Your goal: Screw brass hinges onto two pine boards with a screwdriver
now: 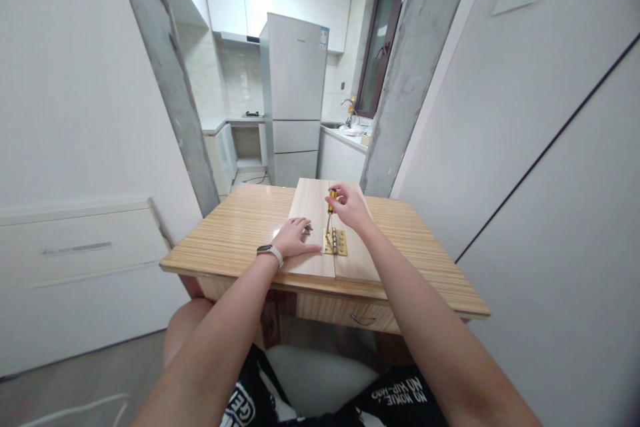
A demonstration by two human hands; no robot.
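Observation:
A brass hinge [342,242] lies across the seam between two pale wooden boards [313,197] on the table. My right hand [350,205] grips the yellow and black handle of a screwdriver [332,203], whose shaft points down at the hinge's left leaf. Flat on the left board rests my left hand [296,239], fingers apart, its thumb reaching to the hinge's left edge. Some small metal pieces [307,229], likely screws, lie by its fingertips, partly hidden. Whether the screwdriver's tip touches a screw is too small to tell.
The wood-grain table [225,233] has a drawer with a metal handle [363,320] at its front. Beyond it stand a tall fridge [295,73] and a counter with a sink [333,125]. White walls flank both sides.

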